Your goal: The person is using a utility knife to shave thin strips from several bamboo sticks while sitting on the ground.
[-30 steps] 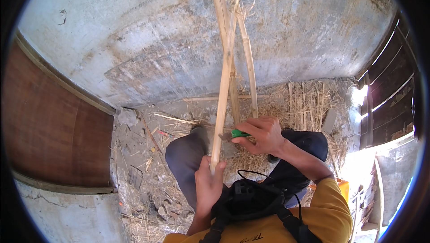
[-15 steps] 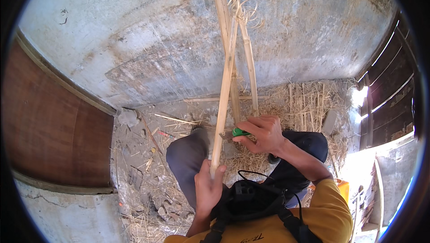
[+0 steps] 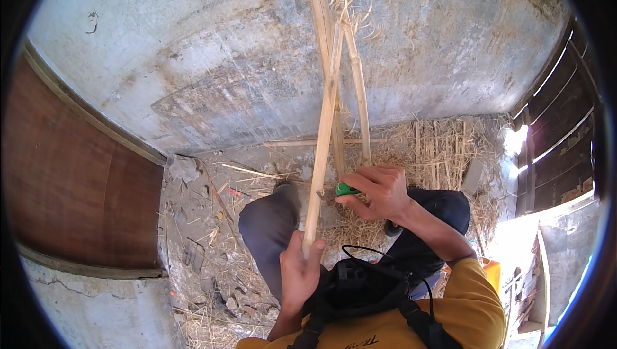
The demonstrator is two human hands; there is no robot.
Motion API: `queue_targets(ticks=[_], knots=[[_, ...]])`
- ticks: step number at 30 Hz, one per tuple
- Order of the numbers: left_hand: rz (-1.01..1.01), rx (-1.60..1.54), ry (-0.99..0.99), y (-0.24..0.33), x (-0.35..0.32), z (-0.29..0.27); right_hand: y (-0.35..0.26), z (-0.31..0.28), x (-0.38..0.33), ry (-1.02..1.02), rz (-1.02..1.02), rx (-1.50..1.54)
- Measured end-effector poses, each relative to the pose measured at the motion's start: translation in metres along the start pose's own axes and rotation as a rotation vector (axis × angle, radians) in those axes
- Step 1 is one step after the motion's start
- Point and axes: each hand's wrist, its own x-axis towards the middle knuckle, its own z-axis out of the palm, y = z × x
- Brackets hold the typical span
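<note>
A long, pale wooden strip (image 3: 322,150) stands at center frame, its lower end clasped in a seated worker's left grip (image 3: 301,268) at lower center. Its long axis runs nearly up the frame, tilting slightly right; the lower end points toward the worker's lap, the far end toward the wall at top center. The right grip (image 3: 379,191), right of center, is closed around a green-handled tool (image 3: 346,189) just beside the strip. Whether the tool's edge touches the wood is too small to tell.

The step in hand appears to be shaving the strip's surface; another stroke would call for a firm left hold and a steady, shallow edge along the grain.

Beyond, thin curls (image 3: 364,22) cluster at upper center, where the strip crosses a thicker pole (image 3: 317,11) and nears a slimmer one (image 3: 358,85). A stained wall (image 3: 225,60) fills the upper frame. Straw-like scraps (image 3: 443,150) litter the floor at center right, a brown panel (image 3: 83,175) stands at left, and a yellow container (image 3: 492,272) sits at lower right.
</note>
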Motion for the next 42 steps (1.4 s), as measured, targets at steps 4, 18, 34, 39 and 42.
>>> queue_targets(ticks=[4,18,34,39,42], knots=[[0.021,0.000,0.002,-0.002,0.000,0.000,-0.001,-0.002,0.002,0.010,-0.008,-0.023],[0.010,-0.010,-0.002,0.000,-0.002,0.001,0.000,-0.005,0.003,0.036,-0.016,-0.030],[0.026,-0.023,-0.009,0.008,-0.003,0.004,0.003,-0.008,0.003,0.057,-0.012,-0.031],[0.024,0.015,-0.012,0.005,-0.003,0.002,0.005,-0.009,0.004,0.070,-0.006,-0.019],[0.011,0.001,-0.017,0.007,-0.004,0.003,0.007,-0.011,0.005,0.072,-0.002,-0.037]])
